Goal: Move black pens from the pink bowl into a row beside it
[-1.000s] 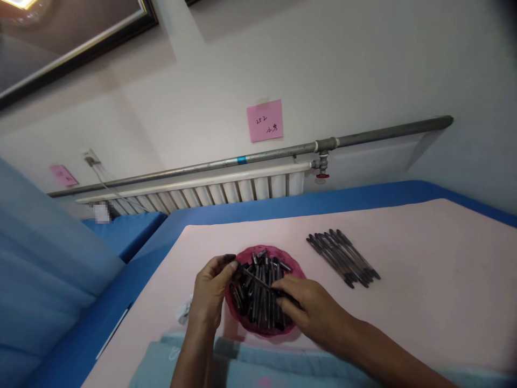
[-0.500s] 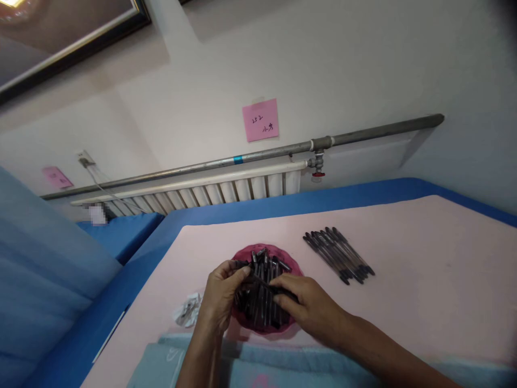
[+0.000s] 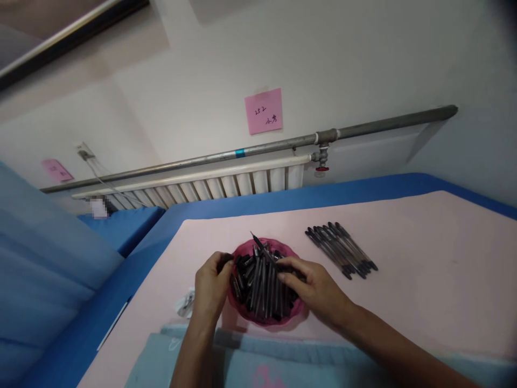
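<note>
Over the pink-red basket [image 3: 270, 323], my right hand [image 3: 317, 285] pinches a black pen [image 3: 262, 248], its bare writing tip aimed up and to the left. My left hand [image 3: 210, 283] is at the basket's left rim, thumb and fingers closed on a small black piece, which looks like the pen cap [image 3: 224, 261] and is partly hidden. Inside the basket lie several dark pens [image 3: 260, 293] and loose short caps [image 3: 238, 285]. To the right, several capped pens [image 3: 341, 250] rest side by side in a slanted row on the pink sheet.
The pink sheet [image 3: 424, 269] covers a blue bed [image 3: 363, 189]. Crumpled white paper [image 3: 186, 304] sits left of my left forearm. A light blue towel [image 3: 238, 361] lies along the near edge. Behind are a white radiator [image 3: 242, 183] and a metal pipe [image 3: 278, 146].
My hands have moved apart, the left one leftward to the basket's rim. The pen that was between both hands now shows its bare tip in my right hand.
</note>
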Tool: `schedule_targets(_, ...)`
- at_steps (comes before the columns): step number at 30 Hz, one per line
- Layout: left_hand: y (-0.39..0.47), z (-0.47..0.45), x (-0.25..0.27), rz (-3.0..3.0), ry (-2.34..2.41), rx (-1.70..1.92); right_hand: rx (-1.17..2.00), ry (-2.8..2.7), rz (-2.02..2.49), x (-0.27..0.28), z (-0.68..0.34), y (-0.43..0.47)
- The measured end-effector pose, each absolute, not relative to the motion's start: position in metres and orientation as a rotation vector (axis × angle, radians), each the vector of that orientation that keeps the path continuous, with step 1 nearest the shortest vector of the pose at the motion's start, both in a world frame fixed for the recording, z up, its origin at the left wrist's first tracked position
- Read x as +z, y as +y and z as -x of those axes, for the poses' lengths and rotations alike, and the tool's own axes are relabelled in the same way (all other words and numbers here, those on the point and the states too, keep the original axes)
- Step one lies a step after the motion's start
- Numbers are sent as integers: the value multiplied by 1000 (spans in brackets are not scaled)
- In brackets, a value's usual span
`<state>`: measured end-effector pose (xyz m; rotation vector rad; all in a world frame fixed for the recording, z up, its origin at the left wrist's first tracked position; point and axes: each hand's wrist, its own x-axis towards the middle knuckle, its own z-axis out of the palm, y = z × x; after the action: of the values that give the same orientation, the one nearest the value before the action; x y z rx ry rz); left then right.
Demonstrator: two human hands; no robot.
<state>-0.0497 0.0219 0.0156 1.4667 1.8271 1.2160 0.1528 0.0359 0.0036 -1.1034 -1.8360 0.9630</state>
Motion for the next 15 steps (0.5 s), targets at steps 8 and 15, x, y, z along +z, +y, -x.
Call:
schedule_targets(8,25,49,12,-1828,2178,842,1083,-1741,1098,1,-153,38)
schedule_targets(15,28,43,6,-2040,2187,690,1269,-1454,1077,-3,-155,45)
